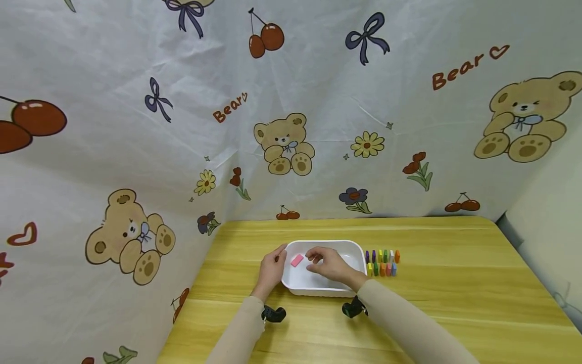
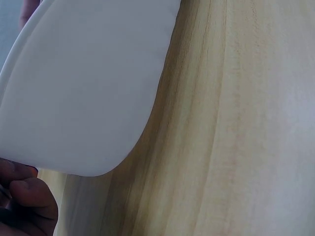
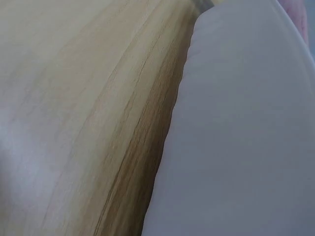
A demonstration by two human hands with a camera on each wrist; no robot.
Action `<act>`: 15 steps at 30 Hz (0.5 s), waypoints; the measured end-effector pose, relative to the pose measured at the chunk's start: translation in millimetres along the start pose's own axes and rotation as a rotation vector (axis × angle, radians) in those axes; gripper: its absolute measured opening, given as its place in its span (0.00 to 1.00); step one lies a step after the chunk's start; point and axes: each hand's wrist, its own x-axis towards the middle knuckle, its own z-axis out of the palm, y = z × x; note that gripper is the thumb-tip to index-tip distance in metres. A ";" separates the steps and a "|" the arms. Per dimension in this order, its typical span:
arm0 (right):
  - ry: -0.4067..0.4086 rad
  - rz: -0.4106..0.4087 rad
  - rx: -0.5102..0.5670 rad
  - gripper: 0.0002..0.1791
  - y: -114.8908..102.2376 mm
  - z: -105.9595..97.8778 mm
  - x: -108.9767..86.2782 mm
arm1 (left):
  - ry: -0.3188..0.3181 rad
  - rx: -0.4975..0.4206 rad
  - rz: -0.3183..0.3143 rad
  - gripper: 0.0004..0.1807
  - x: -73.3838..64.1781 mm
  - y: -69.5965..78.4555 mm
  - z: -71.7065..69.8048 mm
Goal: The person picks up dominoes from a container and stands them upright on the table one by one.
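Observation:
A white rectangular tray (image 1: pixel 318 292) sits on the wooden table. My left hand (image 1: pixel 271 270) holds it at its left end; in the left wrist view, bent fingers (image 2: pixel 34 196) show at the foot of the tray wall. Inside the tray, toward the left, lies a small pink block (image 1: pixel 297 260). My right hand (image 1: pixel 334 265) hovers over the tray just right of that block, fingers loosely bent and thumb apart from them, with nothing visible between. The right wrist view shows the tray's outer wall (image 3: pixel 236 123), and the tray's inside is hidden there.
Right of the tray, two rows of small coloured blocks (image 1: pixel 383 269) stand on the table (image 1: pixel 454 283). A cloth printed with bears (image 1: pixel 284 144) hangs behind and along the left side. Each wrist wears a black camera (image 1: pixel 274 314).

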 end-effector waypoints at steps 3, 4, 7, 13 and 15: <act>-0.006 -0.002 -0.012 0.17 1.5 3.6 5.7 | -0.001 0.007 0.008 0.21 0.7 0.0 -0.2; -0.008 0.000 -0.017 0.17 2.3 5.3 8.0 | 0.002 0.014 0.009 0.21 1.1 -1.2 -0.1; -0.018 0.014 -0.028 0.17 4.9 9.3 14.1 | 0.004 0.028 0.008 0.20 2.0 -3.1 0.1; -0.025 0.031 -0.057 0.17 10.3 15.6 25.3 | -0.002 0.023 0.002 0.20 1.8 -0.8 -0.5; -0.027 0.025 -0.065 0.17 10.3 17.8 28.6 | -0.006 0.023 0.003 0.20 1.9 -0.4 -0.8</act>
